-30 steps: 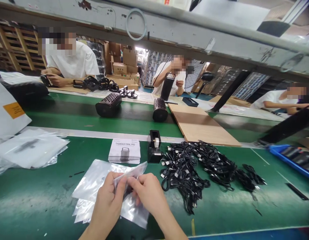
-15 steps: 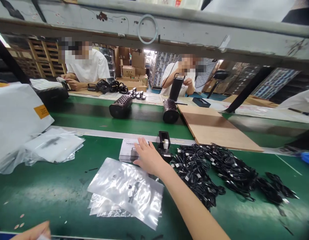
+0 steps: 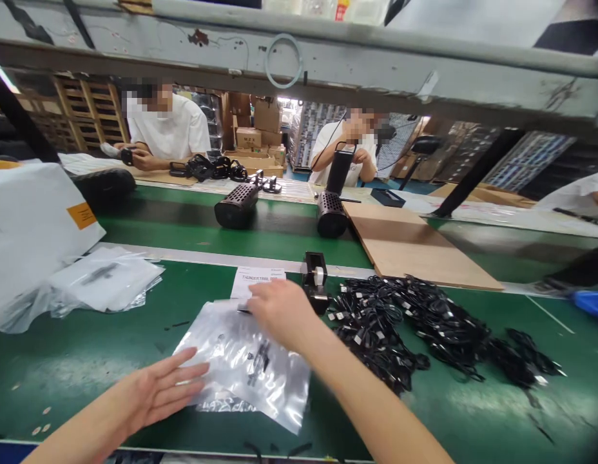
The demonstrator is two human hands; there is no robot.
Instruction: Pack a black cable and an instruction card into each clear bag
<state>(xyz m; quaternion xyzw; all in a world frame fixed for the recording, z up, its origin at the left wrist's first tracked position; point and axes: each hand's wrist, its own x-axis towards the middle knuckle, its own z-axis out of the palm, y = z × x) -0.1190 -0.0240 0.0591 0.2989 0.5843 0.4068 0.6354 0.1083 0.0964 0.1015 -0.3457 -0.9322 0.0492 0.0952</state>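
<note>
My right hand (image 3: 284,312) is closed on a printed booklet (image 3: 234,304), which shows almost edge-on at the fingertips. Behind it lies the stack of white booklets (image 3: 257,274), printed with a title. Transparent plastic bags (image 3: 260,370) lie just below this hand on the green bench. My left hand (image 3: 166,390) is open, fingers spread toward the left edge of the bags, and holds nothing. A black tape dispenser (image 3: 314,283) stands right behind my right wrist. To its right spreads a pile of black USB cables (image 3: 381,322).
More plastic bags (image 3: 108,277) and a large white bag (image 3: 33,238) lie at left. Two black perforated cylindrical devices (image 3: 237,205) rest on the belt beyond. A wooden board (image 3: 424,248) lies at right. Co-workers sit opposite, under a grey overhead beam (image 3: 183,51).
My right hand has drawn back from the booklet stack toward me with a booklet in its fingers. My left hand has come up from the lower left corner and spread open.
</note>
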